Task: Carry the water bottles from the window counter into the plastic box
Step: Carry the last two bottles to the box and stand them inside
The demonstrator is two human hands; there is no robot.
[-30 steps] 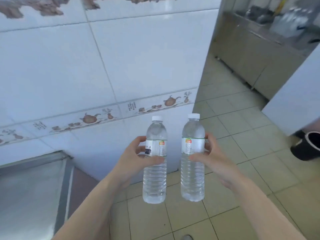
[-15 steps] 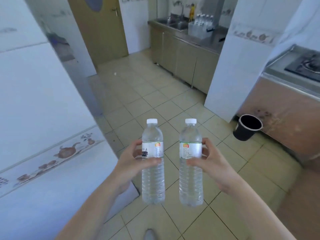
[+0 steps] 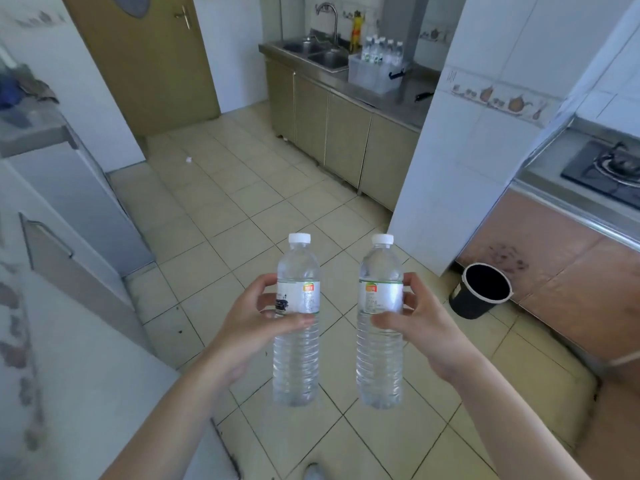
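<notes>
I hold two clear water bottles with white caps upright in front of me, above the tiled floor. My left hand (image 3: 249,317) grips the left water bottle (image 3: 297,362) around its label. My right hand (image 3: 415,323) grips the right water bottle (image 3: 380,365) the same way. Far ahead, on the steel counter next to the sink, stands a clear plastic box (image 3: 367,76) with several bottles (image 3: 381,51) upright in it.
A double sink (image 3: 318,53) with a tap lies left of the box. A white tiled pillar (image 3: 460,161) juts out on the right, with a black bin (image 3: 479,291) at its foot and a gas hob (image 3: 609,168) behind. A brown door (image 3: 145,60) stands at the back left.
My view has swung from the tiled wall to face the kitchen, and the counter with the box has come nearer the centre. Both hands keep the same hold on the bottles.
</notes>
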